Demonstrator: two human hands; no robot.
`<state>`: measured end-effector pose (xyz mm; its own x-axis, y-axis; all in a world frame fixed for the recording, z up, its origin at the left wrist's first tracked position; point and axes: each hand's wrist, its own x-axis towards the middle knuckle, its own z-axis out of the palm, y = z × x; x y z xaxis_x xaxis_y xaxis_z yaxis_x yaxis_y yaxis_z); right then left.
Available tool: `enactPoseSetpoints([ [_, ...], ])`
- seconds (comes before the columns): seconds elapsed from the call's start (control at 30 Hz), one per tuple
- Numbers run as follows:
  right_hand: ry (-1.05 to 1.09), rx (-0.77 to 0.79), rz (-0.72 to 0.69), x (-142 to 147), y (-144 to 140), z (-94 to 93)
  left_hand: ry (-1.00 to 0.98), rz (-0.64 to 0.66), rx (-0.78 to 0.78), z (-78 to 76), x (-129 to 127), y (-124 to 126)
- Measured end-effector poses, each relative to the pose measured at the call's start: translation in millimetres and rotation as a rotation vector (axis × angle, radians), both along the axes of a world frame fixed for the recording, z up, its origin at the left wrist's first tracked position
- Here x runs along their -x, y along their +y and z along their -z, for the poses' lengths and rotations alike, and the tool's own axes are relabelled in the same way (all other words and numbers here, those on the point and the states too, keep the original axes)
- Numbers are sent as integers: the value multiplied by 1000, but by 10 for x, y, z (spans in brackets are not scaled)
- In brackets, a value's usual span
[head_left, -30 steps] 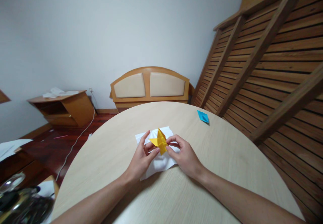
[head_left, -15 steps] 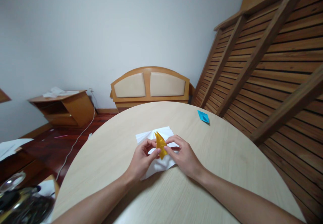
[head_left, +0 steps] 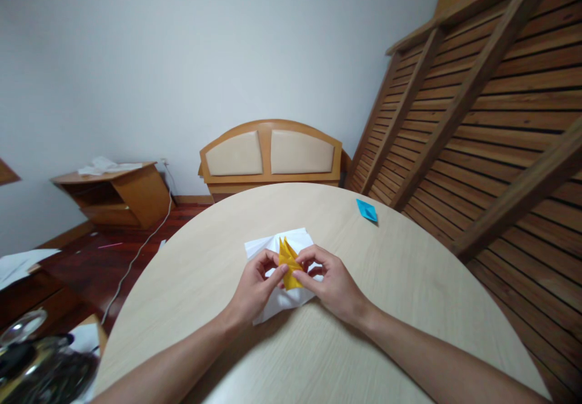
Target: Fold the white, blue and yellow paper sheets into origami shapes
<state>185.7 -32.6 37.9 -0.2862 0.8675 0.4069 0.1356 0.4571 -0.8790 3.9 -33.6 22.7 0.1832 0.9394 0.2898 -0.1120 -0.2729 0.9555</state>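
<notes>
The yellow folded paper [head_left: 290, 260] is held upright over the crumpled white sheet [head_left: 285, 303], its two narrow points directed away from the person and its broader end toward them; whether it touches the sheet cannot be told. The left hand [head_left: 254, 279] is closed to a pinch, thumb on the near face of the paper's left edge and fingers curled behind it. The right hand [head_left: 335, 282] pinches the right edge between thumb and forefinger, its other fingers loosely bent. The sheet lies on the round, pale worktop [head_left: 400, 282], and a blue folded paper [head_left: 367, 210] rests near the far right rim. Beyond stands a headboard [head_left: 266, 158] with two cream panels, with a slatted wooden frame [head_left: 495, 107] leaning to the right and a low cabinet [head_left: 152, 198] to the left.
</notes>
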Motion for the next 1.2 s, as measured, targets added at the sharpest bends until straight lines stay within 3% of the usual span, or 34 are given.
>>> enactPoseSetpoints([
  [0.3,102,31,-12,11,4,0,27,-53,-88,10,35,-11],
  [0.47,130,25,6,2,5,1,160,-97,-164,33,68,-33],
  [0.77,55,-210,10,-6,-13,-42,281,-134,-331,-38,60,-89],
  [1.07,-14,-238,-11,-4,-26,-79,296,-155,-639,-66,73,-83],
  [1.2,-74,-201,-19,3,-28,-98,332,-126,-635,-106,81,-125],
])
